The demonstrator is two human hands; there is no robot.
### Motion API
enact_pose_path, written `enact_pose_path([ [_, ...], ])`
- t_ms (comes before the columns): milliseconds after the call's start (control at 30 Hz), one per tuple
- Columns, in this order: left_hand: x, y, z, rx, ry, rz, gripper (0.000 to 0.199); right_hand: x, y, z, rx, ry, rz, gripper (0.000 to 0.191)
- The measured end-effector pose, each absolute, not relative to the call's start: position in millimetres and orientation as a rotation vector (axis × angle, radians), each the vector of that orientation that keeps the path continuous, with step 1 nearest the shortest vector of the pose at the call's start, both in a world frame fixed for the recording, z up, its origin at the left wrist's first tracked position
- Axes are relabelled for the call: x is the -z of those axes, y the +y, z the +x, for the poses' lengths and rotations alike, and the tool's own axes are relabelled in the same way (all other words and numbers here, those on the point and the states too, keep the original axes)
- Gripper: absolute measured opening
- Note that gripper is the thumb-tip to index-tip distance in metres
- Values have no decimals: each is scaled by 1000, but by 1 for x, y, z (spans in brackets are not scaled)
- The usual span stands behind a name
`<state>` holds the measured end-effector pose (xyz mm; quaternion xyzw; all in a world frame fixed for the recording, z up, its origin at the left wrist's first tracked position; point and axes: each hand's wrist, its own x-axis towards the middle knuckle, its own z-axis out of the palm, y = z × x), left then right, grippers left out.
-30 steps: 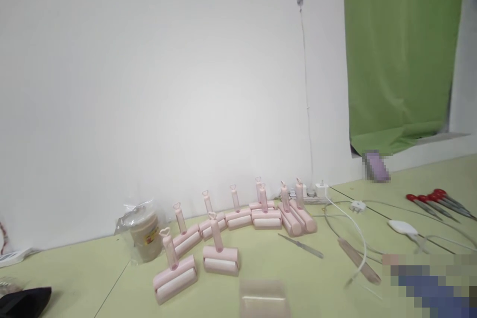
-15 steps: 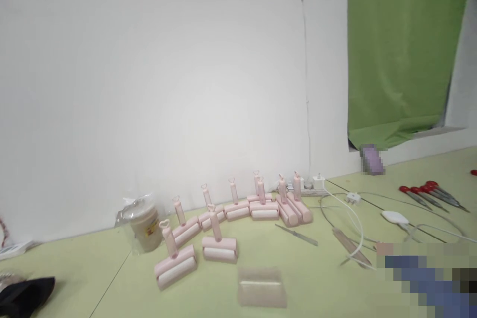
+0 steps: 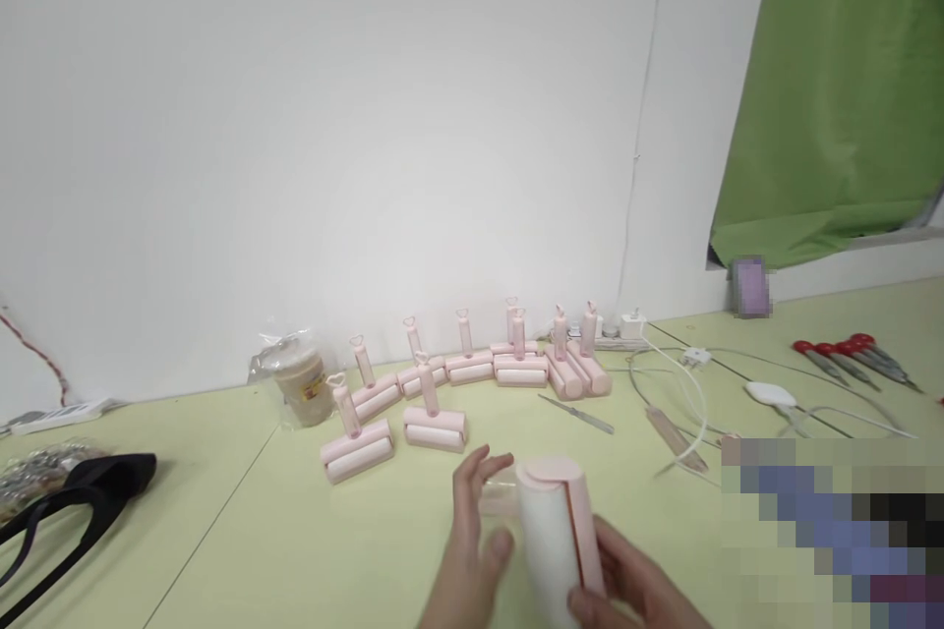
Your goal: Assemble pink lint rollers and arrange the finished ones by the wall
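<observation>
My right hand [image 3: 638, 575] grips a pink-and-white lint roller [image 3: 550, 541], held upright close to me with its white roll facing left. Just to its left is my left hand [image 3: 472, 536], fingers apart and curved, holding nothing; whether it touches the roll I cannot tell. Behind the left fingers, partly hidden, a clear plastic cover [image 3: 500, 501] lies on the table. Further back stand several more pink lint rollers [image 3: 435, 428] in a curved row, their handles pointing up with heart-shaped loops on top.
A bagged cup [image 3: 304, 388] stands left of the row. A thin blade-like tool [image 3: 579, 415] lies right of centre. Cables and a white charger [image 3: 771, 395] spread further right, near red-handled tools [image 3: 862, 359]. A black frame-like object [image 3: 95, 501] is at the left edge. A white wall closes the back.
Both hands have come into view from below, the right one with a lint roller in it. The camera view has tilted and shifted, so the table shows higher up.
</observation>
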<state>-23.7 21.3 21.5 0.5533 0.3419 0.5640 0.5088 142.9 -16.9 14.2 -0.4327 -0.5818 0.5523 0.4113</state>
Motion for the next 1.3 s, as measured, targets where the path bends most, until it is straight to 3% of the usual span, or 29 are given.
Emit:
enact_pose_path([
  [67, -18, 38, -39, -1256, 993, 1434, 55, -18, -6, 160, -1206, -1468, -1246, 54],
  [200, 4, 55, -56, -1060, 1163, 1531, 61, -29, 16, 188, -917, -1603, -1389, 42],
  [367, 33, 46, -52, -863, 1039, 1634, 69, -34, 31, 187, -618, -2078, -1394, 41],
  [667, 43, 42, -54, -875, 944, 1722, 59, -26, 33, 165, -352, -2531, -1387, 36],
  [900, 50, 45, -57, -898, 869, 1918, 52, -33, 83, 230, -17, -2007, -2226, 31],
  [1100, 49, 43, -57, -890, 907, 1905, 55, -34, 107, 265, -108, -1702, -2611, 21],
  [1300, 49, 42, -55, -907, 904, 1913, 58, -49, 85, 242, -336, -1878, -2260, 31],
])
